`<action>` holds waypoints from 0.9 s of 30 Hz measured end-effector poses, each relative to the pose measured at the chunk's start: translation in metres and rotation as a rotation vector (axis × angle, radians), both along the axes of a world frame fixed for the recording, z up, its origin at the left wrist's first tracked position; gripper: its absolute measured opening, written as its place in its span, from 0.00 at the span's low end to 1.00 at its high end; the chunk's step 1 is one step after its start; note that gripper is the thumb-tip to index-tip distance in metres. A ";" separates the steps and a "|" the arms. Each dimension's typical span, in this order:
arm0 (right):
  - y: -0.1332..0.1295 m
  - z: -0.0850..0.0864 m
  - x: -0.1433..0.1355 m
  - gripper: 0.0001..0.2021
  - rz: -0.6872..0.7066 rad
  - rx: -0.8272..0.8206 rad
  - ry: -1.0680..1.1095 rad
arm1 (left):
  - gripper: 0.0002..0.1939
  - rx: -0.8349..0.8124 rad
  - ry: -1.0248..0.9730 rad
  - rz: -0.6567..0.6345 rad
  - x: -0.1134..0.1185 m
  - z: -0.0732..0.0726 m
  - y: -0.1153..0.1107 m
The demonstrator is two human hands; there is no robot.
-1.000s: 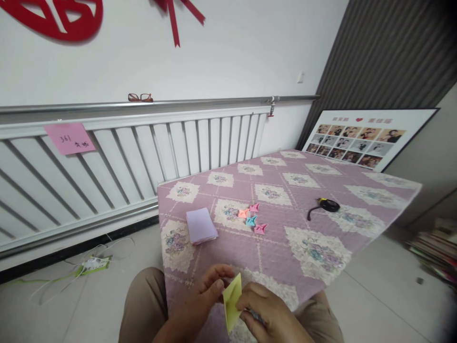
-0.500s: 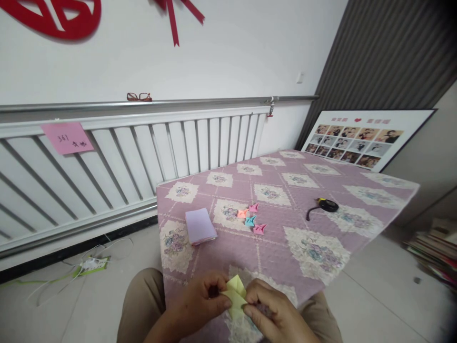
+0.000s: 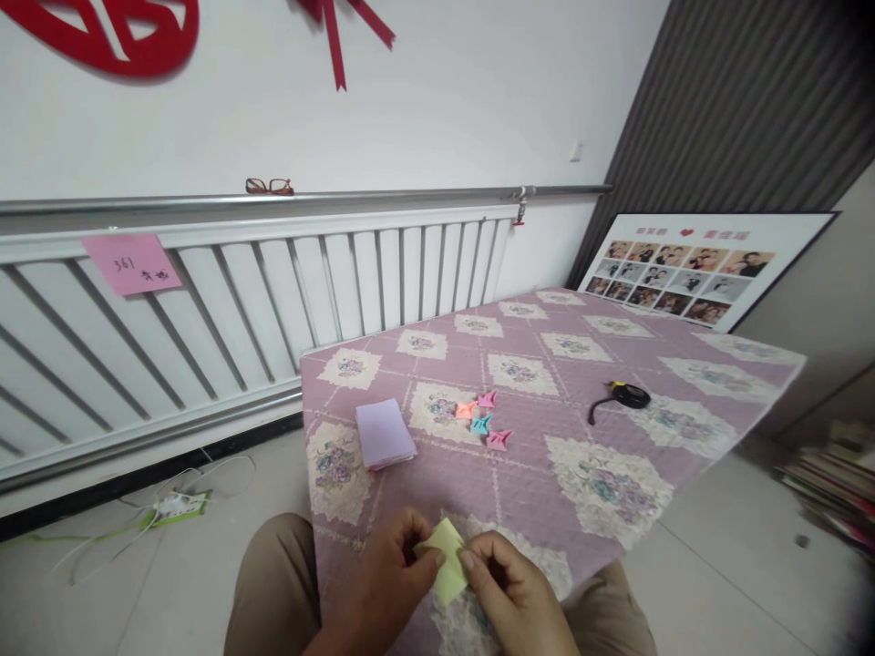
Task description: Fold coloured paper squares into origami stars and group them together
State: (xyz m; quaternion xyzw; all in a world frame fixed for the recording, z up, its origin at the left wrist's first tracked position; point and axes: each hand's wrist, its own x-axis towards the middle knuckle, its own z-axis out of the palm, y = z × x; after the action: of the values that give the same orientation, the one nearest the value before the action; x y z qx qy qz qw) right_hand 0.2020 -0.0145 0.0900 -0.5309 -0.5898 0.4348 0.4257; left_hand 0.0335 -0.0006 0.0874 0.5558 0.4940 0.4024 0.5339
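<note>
A yellow sheet of paper (image 3: 449, 569), partly folded, is held between my two hands above the near edge of the table. My left hand (image 3: 391, 572) pinches its left side between thumb and fingers. On the right side, my right hand (image 3: 514, 583) grips the paper by its edge. Farther in lie several small folded paper figures: an orange one (image 3: 466, 411), a blue one (image 3: 480, 425) and two pink ones (image 3: 499, 440). To their left rests a stack of lilac paper squares (image 3: 385, 433).
A patterned purple tablecloth (image 3: 516, 483) covers the table. A black tape measure (image 3: 629, 394) lies to the right. Behind the table stand a white radiator (image 3: 383, 273) and a framed photo board (image 3: 684, 264). A power strip (image 3: 176, 508) is on the floor at left.
The yellow paper has turned and now looks more like a flat diamond. My right hand has shifted slightly left, and both thumbs have moved on the paper.
</note>
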 end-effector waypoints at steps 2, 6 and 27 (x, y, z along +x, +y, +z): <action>0.000 -0.001 -0.001 0.17 -0.016 -0.010 0.006 | 0.07 0.006 -0.023 -0.002 0.000 0.000 -0.001; 0.000 -0.003 -0.005 0.17 -0.051 -0.012 0.038 | 0.10 -0.001 -0.060 0.025 0.000 0.000 -0.002; 0.006 -0.008 -0.021 0.22 -0.055 -0.126 0.345 | 0.17 0.034 -0.087 0.067 0.009 0.001 -0.005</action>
State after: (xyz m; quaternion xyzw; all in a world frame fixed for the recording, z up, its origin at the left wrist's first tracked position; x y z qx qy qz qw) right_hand 0.1810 -0.0083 0.0825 -0.4900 -0.4647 0.5438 0.4983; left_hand 0.0422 -0.0054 0.0886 0.5298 0.4817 0.4524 0.5317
